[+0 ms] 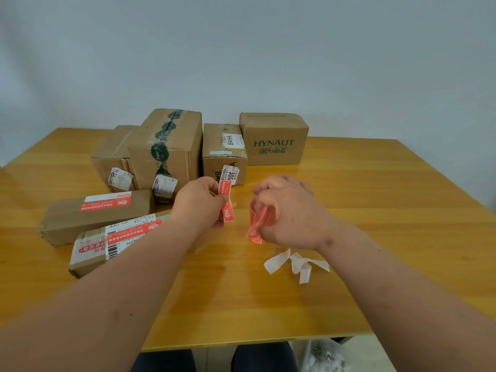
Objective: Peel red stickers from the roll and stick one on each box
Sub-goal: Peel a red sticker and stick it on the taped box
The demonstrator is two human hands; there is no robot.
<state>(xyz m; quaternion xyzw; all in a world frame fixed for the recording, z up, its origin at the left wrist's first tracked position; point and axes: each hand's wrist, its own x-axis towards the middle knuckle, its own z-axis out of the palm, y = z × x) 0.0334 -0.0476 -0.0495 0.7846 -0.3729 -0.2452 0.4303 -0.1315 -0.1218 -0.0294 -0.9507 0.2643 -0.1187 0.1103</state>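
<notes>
My left hand (198, 201) pinches a red sticker (226, 201) that hangs down over the table. My right hand (288, 210) grips the roll of red stickers (261, 220), whose loose end curls down below the fingers. Two long flat boxes at the left carry red stickers: the upper one (94, 216) and the nearer one (107, 245). Behind stand a box with green tape (171, 146), a smaller box to its left (112, 157), a small labelled box (224, 154) and a HYNAUT box (273, 140); I see no red sticker on these.
White strips of backing paper (295, 263) lie on the wooden table (375, 205) just in front of my right hand. The table's near edge runs below my forearms, with my legs under it. A plain grey wall stands behind the boxes.
</notes>
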